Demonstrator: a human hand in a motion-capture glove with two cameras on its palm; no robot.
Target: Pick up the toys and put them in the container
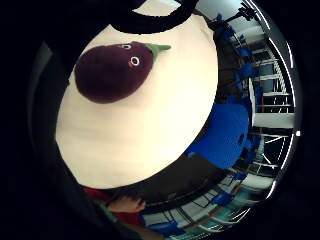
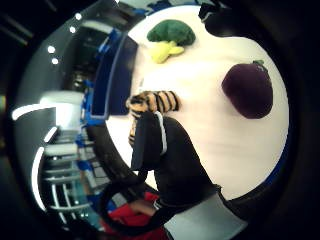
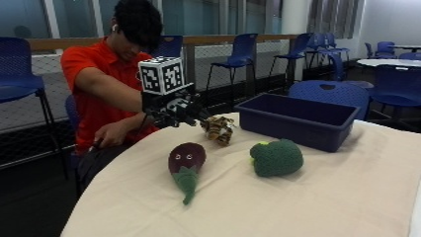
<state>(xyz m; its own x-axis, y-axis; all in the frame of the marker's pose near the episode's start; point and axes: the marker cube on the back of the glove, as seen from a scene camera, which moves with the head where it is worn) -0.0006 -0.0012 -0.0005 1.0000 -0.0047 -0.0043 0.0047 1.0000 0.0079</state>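
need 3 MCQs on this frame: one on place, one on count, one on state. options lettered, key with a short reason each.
1. Where does the tiger toy lie?
A. In the blue container
B. On the table between the gloved hand and the container
C. On a chair

2. How many toys lie on the tablecloth?
A. One
B. Three
C. Five

3. What does the blue container hold?
A. The broccoli
B. The eggplant
C. No toy that can be seen

Key: 1 B, the tiger lies just beyond the right hand, in front of the container. 2 B, tiger, eggplant toy and broccoli toy. 3 C, all three toys lie on the cloth and the visible inside shows none.
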